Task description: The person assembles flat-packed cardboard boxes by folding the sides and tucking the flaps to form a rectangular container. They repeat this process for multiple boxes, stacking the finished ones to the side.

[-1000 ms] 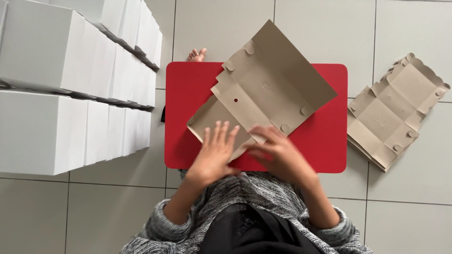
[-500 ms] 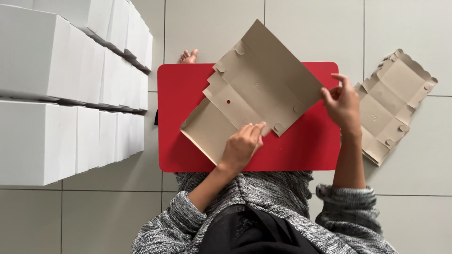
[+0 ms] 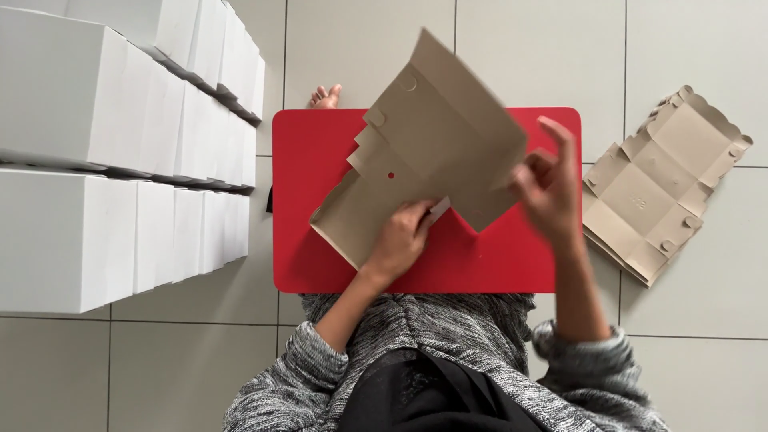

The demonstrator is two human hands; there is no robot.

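Note:
A flat brown cardboard box blank (image 3: 432,144) with cut tabs lies tilted over a small red table (image 3: 304,200), its right side lifted. My left hand (image 3: 400,240) presses on the blank's near edge, fingers closed over a small flap. My right hand (image 3: 548,188) is at the blank's right edge, fingers spread and blurred; whether it grips the edge is unclear.
Stacks of white closed boxes (image 3: 120,144) fill the floor at left. A pile of flat brown blanks (image 3: 660,188) lies on the grey tiles at right. A bare foot (image 3: 326,98) shows beyond the table's far edge.
The right hand went out to the right, then came back to the blank's right edge. The blank has tipped up and turned. The left hand slid to the near edge.

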